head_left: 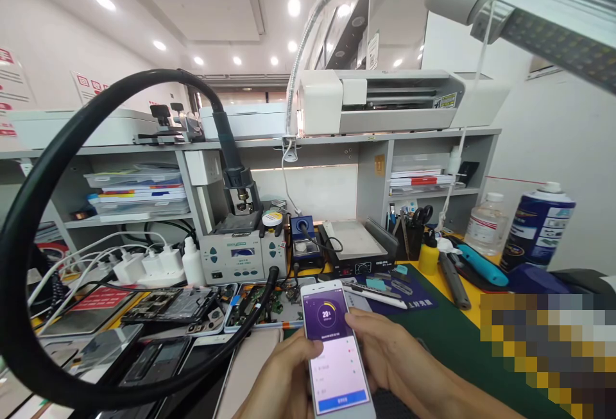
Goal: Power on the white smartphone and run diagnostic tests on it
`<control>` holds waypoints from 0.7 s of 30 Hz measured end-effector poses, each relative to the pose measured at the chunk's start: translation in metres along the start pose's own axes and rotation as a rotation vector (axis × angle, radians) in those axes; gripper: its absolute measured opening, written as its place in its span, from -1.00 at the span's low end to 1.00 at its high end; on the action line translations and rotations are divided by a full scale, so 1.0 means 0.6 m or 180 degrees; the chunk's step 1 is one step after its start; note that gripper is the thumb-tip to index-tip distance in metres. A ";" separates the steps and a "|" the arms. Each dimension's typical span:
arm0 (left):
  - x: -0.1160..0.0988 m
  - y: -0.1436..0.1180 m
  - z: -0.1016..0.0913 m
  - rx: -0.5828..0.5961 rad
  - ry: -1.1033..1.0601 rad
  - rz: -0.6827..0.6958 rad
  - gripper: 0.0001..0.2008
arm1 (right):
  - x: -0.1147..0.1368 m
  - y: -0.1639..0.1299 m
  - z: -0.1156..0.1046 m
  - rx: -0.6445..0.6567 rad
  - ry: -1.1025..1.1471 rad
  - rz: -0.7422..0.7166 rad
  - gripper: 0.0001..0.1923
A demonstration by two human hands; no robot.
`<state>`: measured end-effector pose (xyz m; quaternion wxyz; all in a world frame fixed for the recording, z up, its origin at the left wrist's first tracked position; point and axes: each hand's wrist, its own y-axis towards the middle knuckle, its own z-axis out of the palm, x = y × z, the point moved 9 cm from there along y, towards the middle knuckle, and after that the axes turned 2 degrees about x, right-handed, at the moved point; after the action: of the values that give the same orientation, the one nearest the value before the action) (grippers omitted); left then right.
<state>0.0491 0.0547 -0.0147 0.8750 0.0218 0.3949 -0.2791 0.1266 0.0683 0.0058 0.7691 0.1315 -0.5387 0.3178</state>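
Note:
A white smartphone (337, 355) with a lit screen is held upright over the near edge of the workbench. The screen shows a purple dial reading 20 and a list below it. My left hand (283, 374) wraps the phone's left side from below. My right hand (389, 355) grips the right side, with its thumb resting on the screen near the middle. Both wrists run off the bottom of the view.
A thick black hose (29, 213) loops from a rework station (238, 258) on the left. Opened phones (173, 307) and chargers (149, 265) lie beside it. A heating plate (356, 246), tool cup (409, 233), yellow bottle (428, 255), spray can (539, 226) and green mat (447, 342) sit right.

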 end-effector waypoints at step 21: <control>-0.001 0.001 -0.006 -0.0005 -0.0006 -0.0005 -0.56 | -0.004 -0.004 -0.004 -0.0064 0.0001 0.0055 -0.56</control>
<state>0.0466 0.0566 -0.0172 0.8752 0.0205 0.3942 -0.2796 0.1293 0.0671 0.0030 0.7677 0.1190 -0.5429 0.3190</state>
